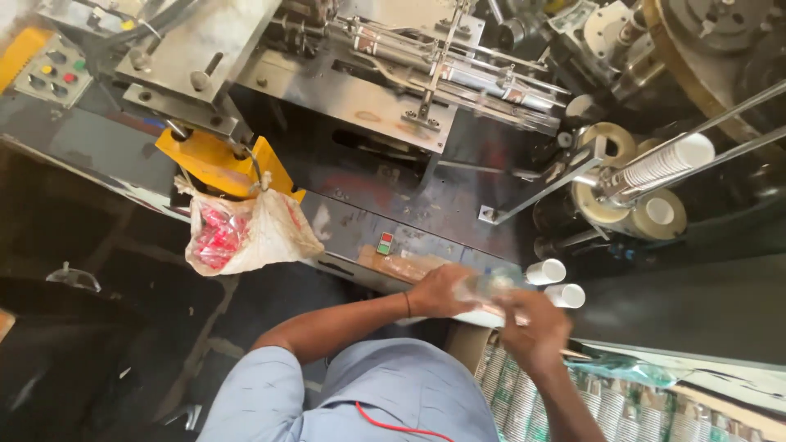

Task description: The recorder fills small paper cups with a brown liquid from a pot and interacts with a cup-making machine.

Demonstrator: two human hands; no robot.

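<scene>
Left hand (pixel 438 290) and right hand (pixel 536 323) both grip a clear plastic sleeve (pixel 489 286) at the machine's front edge — seemingly bagging cups; next calls for the two white paper cups (pixel 555 282) just beside it.

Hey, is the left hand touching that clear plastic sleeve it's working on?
Touching. In the head view the left hand closes around one end of the clear plastic sleeve, with no gap; the right hand holds its other end.
</scene>
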